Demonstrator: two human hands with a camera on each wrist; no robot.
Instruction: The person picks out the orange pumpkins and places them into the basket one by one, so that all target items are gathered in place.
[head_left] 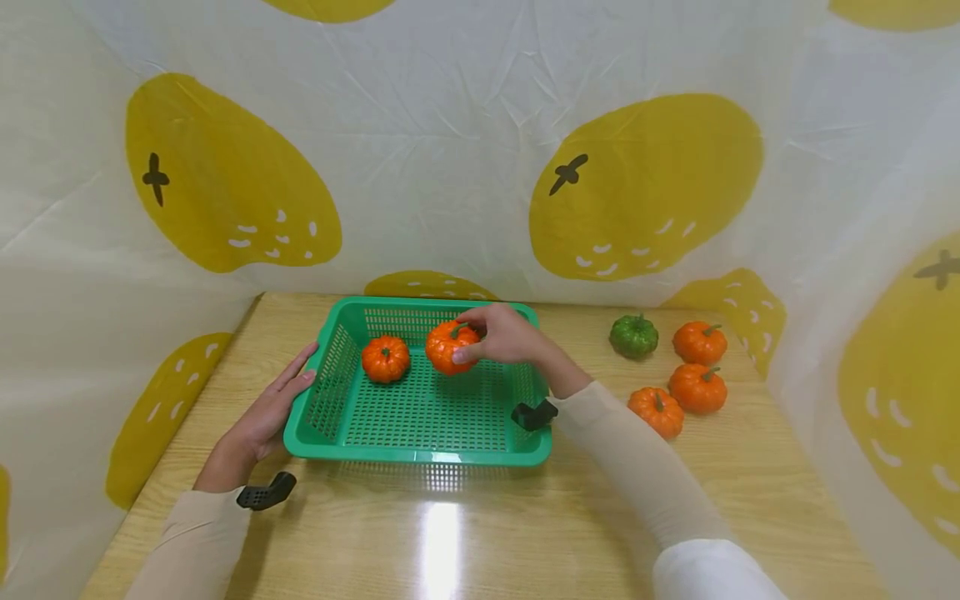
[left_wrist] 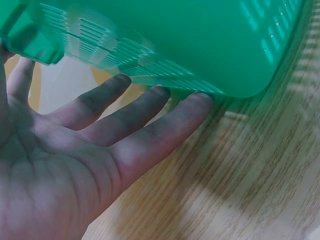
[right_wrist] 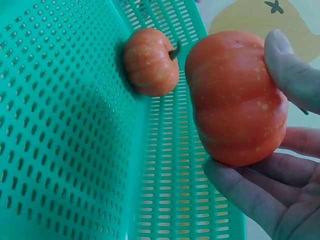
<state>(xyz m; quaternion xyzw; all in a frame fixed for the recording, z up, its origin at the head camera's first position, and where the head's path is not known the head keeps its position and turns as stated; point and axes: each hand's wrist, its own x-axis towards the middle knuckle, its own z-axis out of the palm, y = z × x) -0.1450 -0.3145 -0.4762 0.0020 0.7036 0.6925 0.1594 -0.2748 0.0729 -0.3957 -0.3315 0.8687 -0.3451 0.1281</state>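
Over the green plastic basket (head_left: 416,456), my right hand (head_left: 504,335) grips an orange mini pumpkin (head_left: 442,348) between thumb and fingers. Its green stem points up past the thumb in the head view. Seen from the right wrist, the gripped pumpkin (right_wrist: 235,100) hangs above the basket floor. A second orange pumpkin (head_left: 386,360) sits inside, near the basket's left wall. My left hand (head_left: 272,415) lies along the outside of that wall. In the left wrist view its straight fingers (left_wrist: 165,132) touch the wall from outside, with the palm turned up.
On the wooden table (head_left: 360,533), right of the basket, stand a green pumpkin (head_left: 633,337) and three orange ones, the nearest orange pumpkin (head_left: 657,412) close to my right sleeve. A white sheet (head_left: 435,192) printed with yellow fruit hangs behind and at both sides.
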